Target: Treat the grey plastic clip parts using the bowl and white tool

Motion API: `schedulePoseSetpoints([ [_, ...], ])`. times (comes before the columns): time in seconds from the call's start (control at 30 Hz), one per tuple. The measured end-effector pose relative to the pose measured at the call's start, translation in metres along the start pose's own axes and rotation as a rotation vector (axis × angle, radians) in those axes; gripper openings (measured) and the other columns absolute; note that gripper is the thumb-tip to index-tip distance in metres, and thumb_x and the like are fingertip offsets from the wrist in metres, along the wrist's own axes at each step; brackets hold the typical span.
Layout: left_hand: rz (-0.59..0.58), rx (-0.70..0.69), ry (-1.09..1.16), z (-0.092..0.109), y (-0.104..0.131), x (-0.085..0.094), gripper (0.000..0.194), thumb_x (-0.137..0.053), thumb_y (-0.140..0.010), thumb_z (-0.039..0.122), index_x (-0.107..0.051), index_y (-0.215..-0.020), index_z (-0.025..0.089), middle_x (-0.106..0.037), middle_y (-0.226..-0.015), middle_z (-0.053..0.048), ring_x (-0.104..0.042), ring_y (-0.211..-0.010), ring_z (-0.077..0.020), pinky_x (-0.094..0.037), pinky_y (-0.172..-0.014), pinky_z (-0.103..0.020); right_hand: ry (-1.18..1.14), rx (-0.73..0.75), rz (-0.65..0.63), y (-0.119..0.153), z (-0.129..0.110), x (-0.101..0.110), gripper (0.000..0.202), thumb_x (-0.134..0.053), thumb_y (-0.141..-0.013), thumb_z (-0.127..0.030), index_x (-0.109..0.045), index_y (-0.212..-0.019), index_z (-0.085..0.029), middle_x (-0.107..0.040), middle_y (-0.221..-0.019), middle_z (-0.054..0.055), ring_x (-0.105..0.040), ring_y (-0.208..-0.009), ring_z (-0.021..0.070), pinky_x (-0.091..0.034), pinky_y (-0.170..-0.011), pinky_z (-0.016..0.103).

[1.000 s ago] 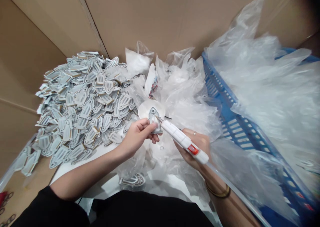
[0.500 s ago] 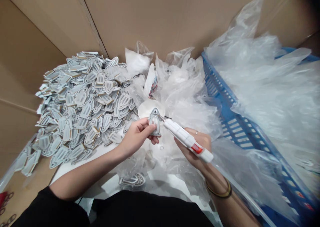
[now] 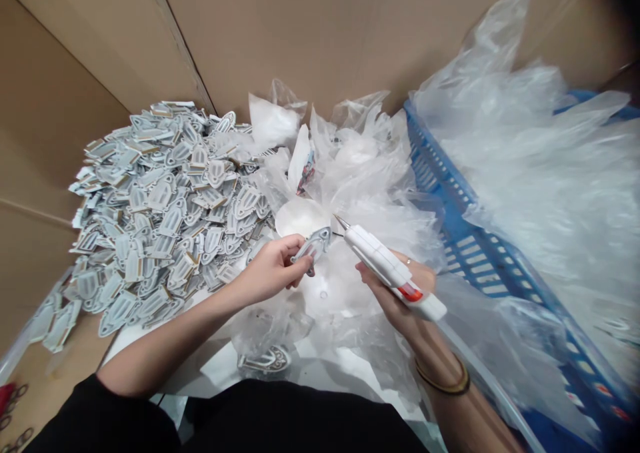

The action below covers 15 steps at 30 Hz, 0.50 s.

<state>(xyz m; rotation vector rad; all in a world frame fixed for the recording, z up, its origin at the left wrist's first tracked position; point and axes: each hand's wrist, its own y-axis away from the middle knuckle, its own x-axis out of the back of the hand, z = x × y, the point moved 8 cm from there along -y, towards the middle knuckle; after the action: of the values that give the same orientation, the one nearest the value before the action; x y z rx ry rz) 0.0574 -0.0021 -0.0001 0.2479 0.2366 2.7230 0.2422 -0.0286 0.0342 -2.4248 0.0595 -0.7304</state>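
Observation:
Between the thumb and fingers of my left hand is a small grey arched piece, tilted to the right. My right hand is wrapped round a white tool with a pointed metal tip and a red patch. The tip points up and left, a little apart from the grey piece. A white round disc lies just behind my left hand. Left of my hands rises a large heap of similar grey pieces.
Clear plastic bags lie behind and under my hands. On the right stands a blue basket heaped with plastic bags. A patterned grey piece lies near my body. Cardboard walls rise at the back and left.
The grey piece has tilted over to the right in my left hand. My right hand and the tool have moved right and slightly down, so the tip has come away from the piece.

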Motion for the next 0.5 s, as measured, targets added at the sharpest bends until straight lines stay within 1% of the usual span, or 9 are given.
schedulePoseSetpoints([
  [0.1, 0.060, -0.005, -0.125, 0.006, 0.000, 0.009, 0.020, -0.066, -0.081, 0.033, -0.057, -0.075, 0.016, -0.056, -0.063, 0.003, -0.041, -0.045, -0.0046, -0.031, -0.041, -0.017, 0.004, 0.008, -0.001, 0.000, -0.001, 0.001, 0.029, -0.063, -0.088, -0.020, -0.053, -0.060, -0.022, -0.057, -0.056, -0.002, -0.055, -0.049, 0.0124, -0.044, -0.048, 0.025],
  [0.17, 0.094, -0.028, -0.160, 0.008, -0.001, 0.014, 0.020, -0.066, -0.080, 0.032, -0.057, -0.073, 0.016, -0.053, -0.060, 0.004, -0.040, -0.045, -0.0048, -0.029, -0.041, -0.017, 0.014, 0.037, -0.002, -0.001, -0.004, 0.001, 0.029, -0.062, -0.089, -0.020, -0.053, -0.061, -0.022, -0.056, -0.056, -0.002, -0.054, -0.049, 0.0122, -0.043, -0.046, 0.025],
  [0.2, 0.108, -0.040, -0.167, 0.008, -0.001, 0.016, 0.020, -0.066, -0.080, 0.032, -0.057, -0.071, 0.016, -0.053, -0.060, 0.003, -0.043, -0.047, -0.0056, -0.030, -0.042, -0.017, 0.019, 0.052, 0.002, -0.002, -0.005, 0.001, 0.030, -0.061, -0.089, -0.020, -0.053, -0.060, -0.022, -0.056, -0.055, -0.002, -0.054, -0.048, 0.0121, -0.042, -0.045, 0.025],
  [0.27, 0.128, -0.056, -0.170, 0.006, -0.001, 0.019, 0.021, -0.066, -0.080, 0.033, -0.057, -0.072, 0.016, -0.056, -0.064, 0.002, -0.051, -0.053, -0.0082, -0.037, -0.046, -0.018, 0.030, 0.075, -0.001, -0.003, -0.007, 0.001, 0.031, -0.060, -0.089, -0.019, -0.052, -0.060, -0.022, -0.055, -0.055, -0.002, -0.054, -0.048, 0.0119, -0.042, -0.045, 0.025],
  [0.37, 0.122, -0.037, -0.149, -0.001, -0.002, 0.020, 0.019, -0.066, -0.082, 0.034, -0.060, -0.083, 0.016, -0.064, -0.075, -0.002, -0.062, -0.064, -0.0133, -0.050, -0.055, -0.022, 0.029, 0.086, -0.012, -0.003, -0.008, 0.000, 0.032, -0.060, -0.089, -0.018, -0.050, -0.059, -0.022, -0.053, -0.054, -0.002, -0.053, -0.048, 0.0117, -0.042, -0.045, 0.024],
  [0.43, 0.093, -0.015, -0.114, -0.003, -0.002, 0.018, 0.020, -0.063, -0.084, 0.035, -0.059, -0.091, 0.017, -0.069, -0.083, -0.005, -0.065, -0.067, -0.0146, -0.053, -0.057, -0.024, 0.017, 0.097, -0.012, -0.003, -0.009, 0.000, 0.033, -0.060, -0.089, -0.017, -0.049, -0.058, -0.021, -0.052, -0.053, -0.003, -0.052, -0.048, 0.0115, -0.040, -0.045, 0.024],
  [0.5, 0.080, -0.008, -0.119, -0.003, -0.001, 0.018, 0.018, -0.062, -0.086, 0.034, -0.058, -0.091, 0.017, -0.070, -0.084, -0.006, -0.063, -0.061, -0.0130, -0.052, -0.054, -0.023, 0.012, 0.103, -0.001, -0.003, -0.009, 0.000, 0.034, -0.061, -0.089, -0.018, -0.047, -0.058, -0.021, -0.051, -0.053, -0.003, -0.051, -0.046, 0.0110, -0.039, -0.044, 0.024],
])
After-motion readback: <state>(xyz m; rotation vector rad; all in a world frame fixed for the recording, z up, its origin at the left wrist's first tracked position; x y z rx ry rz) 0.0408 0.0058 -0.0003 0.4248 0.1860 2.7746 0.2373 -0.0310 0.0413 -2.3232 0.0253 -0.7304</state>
